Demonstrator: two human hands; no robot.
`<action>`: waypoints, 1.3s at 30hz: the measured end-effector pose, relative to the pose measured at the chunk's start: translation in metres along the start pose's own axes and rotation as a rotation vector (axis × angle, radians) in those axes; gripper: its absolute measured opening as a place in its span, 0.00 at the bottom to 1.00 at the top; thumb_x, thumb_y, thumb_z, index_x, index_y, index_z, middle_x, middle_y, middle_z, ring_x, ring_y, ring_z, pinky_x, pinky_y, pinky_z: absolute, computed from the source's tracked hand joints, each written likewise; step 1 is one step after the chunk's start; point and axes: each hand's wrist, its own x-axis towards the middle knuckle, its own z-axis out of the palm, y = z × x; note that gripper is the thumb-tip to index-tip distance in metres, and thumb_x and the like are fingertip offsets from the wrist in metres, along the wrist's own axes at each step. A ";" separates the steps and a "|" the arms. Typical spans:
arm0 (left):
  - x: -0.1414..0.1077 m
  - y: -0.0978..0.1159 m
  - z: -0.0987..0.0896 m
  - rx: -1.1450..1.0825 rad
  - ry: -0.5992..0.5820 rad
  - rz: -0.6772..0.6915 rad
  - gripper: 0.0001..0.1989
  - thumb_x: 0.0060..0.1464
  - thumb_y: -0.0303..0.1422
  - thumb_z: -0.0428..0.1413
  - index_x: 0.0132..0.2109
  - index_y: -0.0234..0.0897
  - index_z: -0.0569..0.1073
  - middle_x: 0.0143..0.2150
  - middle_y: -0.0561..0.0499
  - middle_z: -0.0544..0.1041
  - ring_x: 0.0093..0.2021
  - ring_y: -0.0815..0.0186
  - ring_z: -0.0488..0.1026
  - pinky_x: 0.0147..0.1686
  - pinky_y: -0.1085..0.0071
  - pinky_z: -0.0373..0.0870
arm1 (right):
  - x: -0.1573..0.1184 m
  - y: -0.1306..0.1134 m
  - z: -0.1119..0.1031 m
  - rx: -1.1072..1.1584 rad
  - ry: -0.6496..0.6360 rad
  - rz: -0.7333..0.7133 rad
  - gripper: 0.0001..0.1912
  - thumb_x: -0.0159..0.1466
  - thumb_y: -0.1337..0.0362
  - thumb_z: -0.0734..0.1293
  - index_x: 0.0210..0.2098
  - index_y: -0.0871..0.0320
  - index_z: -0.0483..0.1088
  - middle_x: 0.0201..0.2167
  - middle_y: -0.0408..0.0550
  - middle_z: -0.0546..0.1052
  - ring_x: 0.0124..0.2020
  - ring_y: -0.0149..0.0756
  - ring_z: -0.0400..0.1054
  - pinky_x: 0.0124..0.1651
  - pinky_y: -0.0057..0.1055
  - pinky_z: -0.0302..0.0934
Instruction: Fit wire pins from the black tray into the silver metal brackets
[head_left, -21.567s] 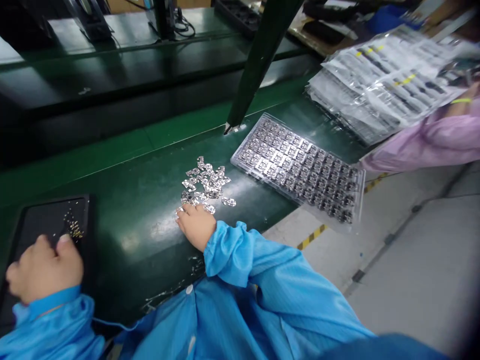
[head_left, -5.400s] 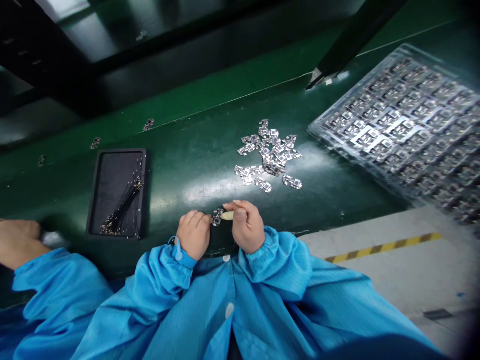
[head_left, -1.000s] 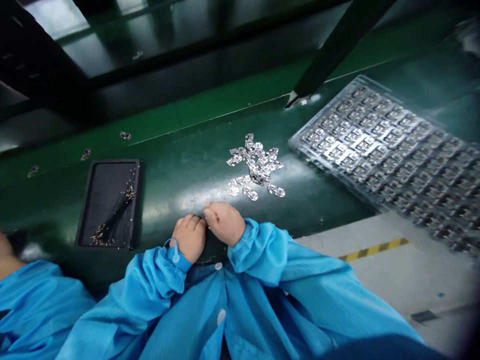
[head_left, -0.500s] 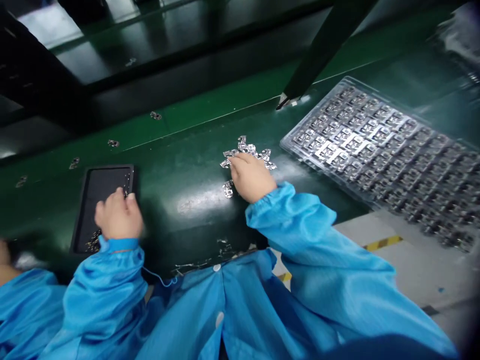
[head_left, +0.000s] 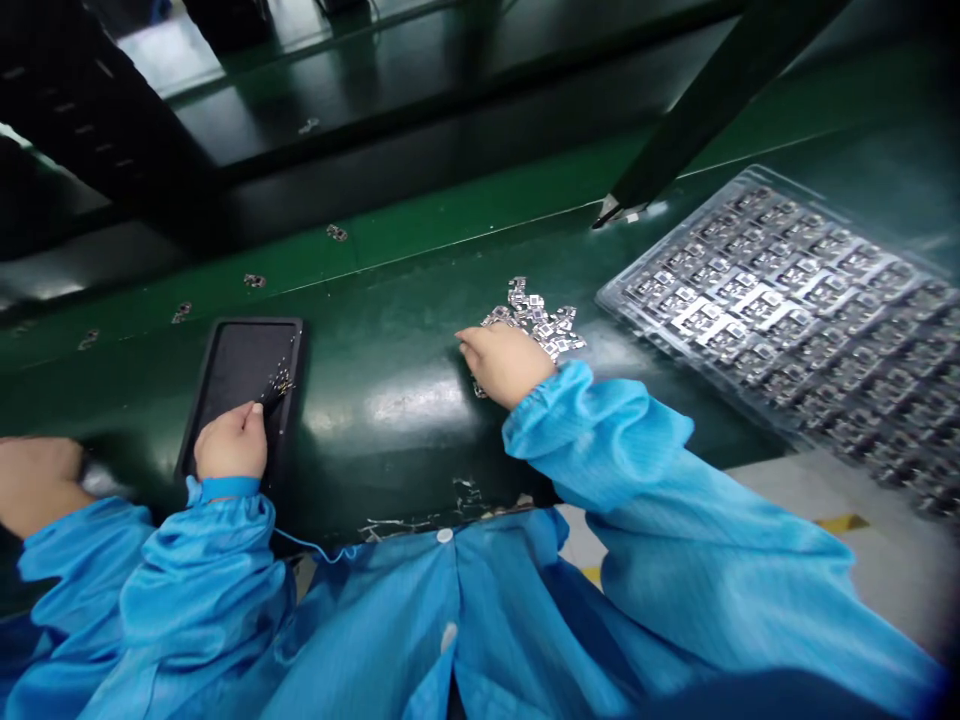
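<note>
My left hand (head_left: 231, 442), with a blue band at the wrist, is closed over the lower part of a black tray (head_left: 247, 365). Its fingers are pinched; what they hold, if anything, is too small to name. Tiny gold and dark parts (head_left: 282, 382) lie in the tray just beyond its fingertips. My right hand (head_left: 504, 362) is closed at the left edge of a pile of small silver metal pieces (head_left: 541, 318), thumb and forefinger together. Whatever sits between those fingertips cannot be made out.
A clear plastic tray (head_left: 757, 300) full of metal pieces lies at the right. Several small pieces (head_left: 255, 281) are spread along the table's far strip. A dark post (head_left: 675, 130) stands behind the pile. Another person's hand (head_left: 41, 480) is at the far left.
The view has shifted, moving the table items rightward. My left hand has closed and moved down in the tray. My right hand has drawn back to the pile's left edge. The other person's hand shows more.
</note>
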 end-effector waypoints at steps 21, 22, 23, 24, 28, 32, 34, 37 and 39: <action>-0.097 0.075 0.018 -0.213 0.201 0.985 0.09 0.54 0.27 0.45 0.39 0.36 0.69 0.34 0.48 0.75 0.37 0.65 0.70 0.39 0.67 0.68 | -0.081 -0.069 0.009 0.738 -0.249 -0.009 0.12 0.59 0.59 0.58 0.35 0.51 0.72 0.31 0.40 0.77 0.35 0.33 0.69 0.38 0.30 0.62; -0.099 0.076 0.018 -0.214 0.198 0.998 0.10 0.54 0.27 0.44 0.39 0.37 0.69 0.34 0.48 0.75 0.37 0.65 0.70 0.38 0.68 0.68 | -0.083 -0.069 0.010 0.765 -0.267 -0.006 0.12 0.60 0.59 0.57 0.32 0.51 0.72 0.29 0.39 0.76 0.32 0.31 0.69 0.35 0.29 0.62; -0.102 0.077 0.019 -0.214 0.197 1.013 0.10 0.54 0.27 0.44 0.39 0.37 0.69 0.34 0.48 0.75 0.36 0.66 0.70 0.37 0.68 0.69 | -0.085 -0.068 0.011 0.790 -0.287 0.013 0.13 0.60 0.59 0.57 0.29 0.52 0.72 0.26 0.38 0.76 0.29 0.30 0.68 0.33 0.28 0.61; -0.104 0.078 0.020 -0.215 0.197 1.026 0.10 0.54 0.27 0.44 0.39 0.36 0.69 0.34 0.48 0.75 0.35 0.66 0.70 0.36 0.69 0.69 | -0.088 -0.067 0.013 0.815 -0.309 0.053 0.14 0.60 0.58 0.57 0.27 0.53 0.72 0.24 0.38 0.75 0.27 0.30 0.68 0.31 0.27 0.60; -0.115 0.081 0.031 -0.241 0.209 1.046 0.07 0.53 0.26 0.47 0.37 0.35 0.69 0.29 0.50 0.74 0.30 0.68 0.69 0.34 0.71 0.68 | -0.099 -0.061 0.025 1.037 -0.451 0.408 0.14 0.57 0.54 0.59 0.26 0.57 0.70 0.21 0.41 0.72 0.20 0.28 0.63 0.19 0.24 0.56; -0.120 0.084 0.052 -0.231 0.250 0.996 0.06 0.52 0.26 0.48 0.36 0.36 0.69 0.29 0.51 0.74 0.30 0.68 0.69 0.34 0.70 0.67 | -0.102 -0.056 0.037 1.279 -0.311 0.756 0.15 0.55 0.53 0.61 0.30 0.59 0.68 0.19 0.41 0.70 0.14 0.25 0.58 0.15 0.23 0.52; -0.119 0.085 0.061 -0.204 0.270 0.974 0.06 0.52 0.27 0.48 0.35 0.37 0.70 0.30 0.51 0.74 0.33 0.67 0.70 0.35 0.69 0.67 | -0.100 -0.054 0.042 1.273 -0.104 0.812 0.17 0.54 0.50 0.61 0.34 0.58 0.68 0.16 0.38 0.68 0.14 0.26 0.59 0.16 0.23 0.54; -0.116 0.087 0.068 -0.183 0.281 0.976 0.06 0.52 0.27 0.49 0.34 0.36 0.70 0.31 0.50 0.74 0.37 0.64 0.69 0.37 0.67 0.66 | -0.098 -0.051 0.047 1.168 0.118 0.737 0.19 0.56 0.48 0.60 0.37 0.57 0.67 0.17 0.38 0.69 0.17 0.28 0.63 0.22 0.26 0.59; -0.115 0.087 0.069 -0.182 0.281 0.991 0.05 0.52 0.27 0.49 0.34 0.36 0.70 0.31 0.50 0.74 0.39 0.63 0.69 0.37 0.67 0.65 | -0.099 -0.052 0.052 1.066 0.274 0.620 0.18 0.59 0.50 0.56 0.35 0.57 0.66 0.20 0.40 0.72 0.21 0.30 0.67 0.29 0.29 0.62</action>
